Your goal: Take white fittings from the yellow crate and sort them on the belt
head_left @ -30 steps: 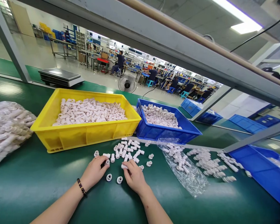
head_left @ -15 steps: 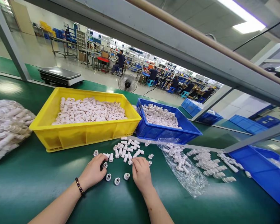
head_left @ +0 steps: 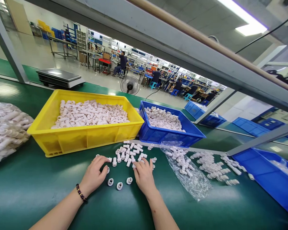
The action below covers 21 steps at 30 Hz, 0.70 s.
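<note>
My left hand (head_left: 94,175) rests on the green mat with its fingers curled round a small white plastic fitting (head_left: 108,169). A bead bracelet (head_left: 80,193) is on that wrist. My right hand (head_left: 144,176) lies beside it, thumb and forefinger pinched on a white fitting (head_left: 133,165) at the edge of a loose heap of fittings (head_left: 128,152). Between the hands three fittings (head_left: 119,186) stand upright in a row.
A yellow bin (head_left: 69,140) and a blue bin (head_left: 168,136), both full of white fittings, stand behind the heap. A clear bag (head_left: 189,179) and more fittings (head_left: 213,166) lie to the right, another blue bin (head_left: 266,172) at far right, bagged parts (head_left: 4,127) at left. Other people work far behind.
A third fitting now stands upright beside the first two. My right hand moved forward from there to the loose heap. My left hand stayed almost in place.
</note>
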### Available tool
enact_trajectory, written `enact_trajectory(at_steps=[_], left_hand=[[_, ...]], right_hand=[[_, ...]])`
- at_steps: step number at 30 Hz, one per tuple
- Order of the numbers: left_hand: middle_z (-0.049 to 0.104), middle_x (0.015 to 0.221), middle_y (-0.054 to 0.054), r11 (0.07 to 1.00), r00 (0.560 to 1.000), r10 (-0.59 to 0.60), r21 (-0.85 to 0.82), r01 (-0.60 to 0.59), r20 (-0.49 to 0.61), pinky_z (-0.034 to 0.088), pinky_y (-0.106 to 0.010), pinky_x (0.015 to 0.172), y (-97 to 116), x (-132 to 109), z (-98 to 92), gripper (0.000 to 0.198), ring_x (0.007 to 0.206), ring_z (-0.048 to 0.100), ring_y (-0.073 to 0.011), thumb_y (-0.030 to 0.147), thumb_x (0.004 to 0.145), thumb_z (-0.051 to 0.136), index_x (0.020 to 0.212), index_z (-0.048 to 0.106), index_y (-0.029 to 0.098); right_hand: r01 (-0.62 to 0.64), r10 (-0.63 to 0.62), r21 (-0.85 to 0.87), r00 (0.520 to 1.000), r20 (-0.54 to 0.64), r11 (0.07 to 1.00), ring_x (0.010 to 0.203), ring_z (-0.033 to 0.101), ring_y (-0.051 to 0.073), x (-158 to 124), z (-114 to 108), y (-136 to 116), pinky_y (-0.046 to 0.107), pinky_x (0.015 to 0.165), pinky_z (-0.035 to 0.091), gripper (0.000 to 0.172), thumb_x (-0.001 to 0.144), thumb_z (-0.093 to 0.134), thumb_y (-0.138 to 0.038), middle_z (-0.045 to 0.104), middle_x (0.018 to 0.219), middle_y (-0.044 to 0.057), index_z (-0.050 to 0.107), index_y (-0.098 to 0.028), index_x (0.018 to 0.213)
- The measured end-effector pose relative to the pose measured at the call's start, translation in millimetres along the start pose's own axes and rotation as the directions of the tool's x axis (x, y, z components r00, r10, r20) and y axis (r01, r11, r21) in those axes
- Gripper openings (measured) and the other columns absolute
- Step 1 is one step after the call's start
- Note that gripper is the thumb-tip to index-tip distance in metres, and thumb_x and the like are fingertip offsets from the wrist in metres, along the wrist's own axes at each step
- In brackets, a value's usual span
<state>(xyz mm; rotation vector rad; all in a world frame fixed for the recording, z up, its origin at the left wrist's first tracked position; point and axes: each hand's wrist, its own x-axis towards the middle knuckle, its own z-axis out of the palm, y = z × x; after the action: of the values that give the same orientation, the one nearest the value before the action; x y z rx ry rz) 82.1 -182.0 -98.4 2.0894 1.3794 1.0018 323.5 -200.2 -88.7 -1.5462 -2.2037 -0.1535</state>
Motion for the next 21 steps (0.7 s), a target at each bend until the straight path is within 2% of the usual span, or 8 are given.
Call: enact_trajectory(at_steps=[3, 5, 9, 12, 15, 18, 20, 21], left_hand=[[0.055, 0.093, -0.006, 0.999, 0.996, 0.036, -0.017, -0.038, -0.085, 0.039, -0.036, 0.085, -1, 0, -0.6, 0.015, 0.093, 0.048, -0.0191, 0.02, 0.082, 0.039, 0.09, 0.051, 0.018], [0.054, 0.092, -0.006, 0.996, 0.987, 0.083, -0.028, -0.088, -0.139, 0.039, -0.035, 0.083, -1, -1, -1.1, 0.014, 0.092, 0.048, -0.0188, 0.019, 0.083, 0.04, 0.092, 0.05, 0.018], [0.054, 0.092, -0.006, 0.984, 0.965, 0.166, -0.025, -0.175, -0.201, 0.039, -0.035, 0.084, 2, -4, -1.2, 0.016, 0.091, 0.049, -0.0185, 0.015, 0.081, 0.042, 0.095, 0.049, 0.018], [0.055, 0.092, -0.006, 0.975, 0.951, 0.216, 0.004, -0.221, -0.222, 0.038, -0.038, 0.087, 6, -5, -2.6, 0.018, 0.09, 0.05, -0.0189, 0.013, 0.08, 0.043, 0.096, 0.05, 0.019], [0.055, 0.09, -0.007, 0.958, 0.929, 0.282, 0.011, -0.288, -0.239, 0.04, -0.039, 0.083, 13, -10, -4.3, 0.021, 0.088, 0.05, -0.0198, 0.01, 0.078, 0.045, 0.096, 0.05, 0.019], [0.056, 0.088, -0.008, 0.927, 0.917, 0.359, -0.051, -0.373, -0.175, 0.043, -0.037, 0.076, 27, -25, 2.7, 0.025, 0.086, 0.051, -0.0205, 0.009, 0.077, 0.044, 0.099, 0.05, 0.02], [0.057, 0.09, -0.01, 0.909, 0.916, 0.401, -0.127, -0.396, 0.01, 0.044, -0.038, 0.075, 39, -40, 15.5, 0.028, 0.085, 0.053, -0.0212, 0.013, 0.08, 0.04, 0.104, 0.051, 0.022], [0.058, 0.089, -0.01, 0.893, 0.888, 0.439, -0.171, -0.415, 0.139, 0.046, -0.038, 0.072, 46, -48, 23.7, 0.027, 0.083, 0.054, -0.0215, 0.018, 0.082, 0.038, 0.104, 0.052, 0.024]], right_hand=[[-0.101, 0.117, 0.104, 0.98, -0.16, 0.989, 0.091, 0.049, 0.022, 1, -14, 17, 0.041, 0.086, 0.035, 0.025, 0.086, 0.038, -0.02, 0.055, 0.09, 0.009, 0.053, -0.017, 0.106], [-0.235, 0.267, 0.16, 0.936, -0.228, 0.959, 0.086, 0.051, 0.02, -1, -25, 37, 0.033, 0.078, 0.04, 0.026, 0.088, 0.036, -0.026, 0.055, 0.09, 0.009, 0.052, -0.015, 0.104], [-0.608, 0.606, 0.005, 0.791, -0.084, 0.794, 0.078, 0.055, 0.017, -10, -40, 84, 0.027, 0.068, 0.041, 0.028, 0.086, 0.036, -0.034, 0.058, 0.088, 0.008, 0.053, -0.015, 0.095], [-0.689, 0.698, -0.127, 0.715, 0.041, 0.713, 0.07, 0.057, 0.02, -19, -38, 110, 0.027, 0.059, 0.039, 0.02, 0.079, 0.045, -0.03, 0.06, 0.077, 0.008, 0.059, -0.015, 0.082], [-0.692, 0.711, -0.17, 0.696, 0.099, 0.701, 0.065, 0.057, 0.022, -25, -34, 120, 0.027, 0.055, 0.038, 0.013, 0.071, 0.055, -0.027, 0.059, 0.069, 0.008, 0.06, -0.015, 0.07], [-0.69, 0.707, -0.181, 0.706, 0.045, 0.701, 0.077, 0.057, 0.025, -24, -40, 115, 0.031, 0.063, 0.04, 0.024, 0.072, 0.057, -0.034, 0.06, 0.082, 0.011, 0.06, -0.014, 0.085], [-0.64, 0.643, -0.16, 0.765, -0.036, 0.752, 0.089, 0.053, 0.026, -19, -48, 104, 0.035, 0.074, 0.04, 0.029, 0.078, 0.051, -0.034, 0.057, 0.093, 0.013, 0.057, -0.012, 0.096], [-0.583, 0.581, -0.143, 0.812, -0.061, 0.8, 0.093, 0.052, 0.025, -14, -51, 97, 0.035, 0.079, 0.038, 0.027, 0.081, 0.047, -0.031, 0.056, 0.096, 0.013, 0.056, -0.012, 0.098]])
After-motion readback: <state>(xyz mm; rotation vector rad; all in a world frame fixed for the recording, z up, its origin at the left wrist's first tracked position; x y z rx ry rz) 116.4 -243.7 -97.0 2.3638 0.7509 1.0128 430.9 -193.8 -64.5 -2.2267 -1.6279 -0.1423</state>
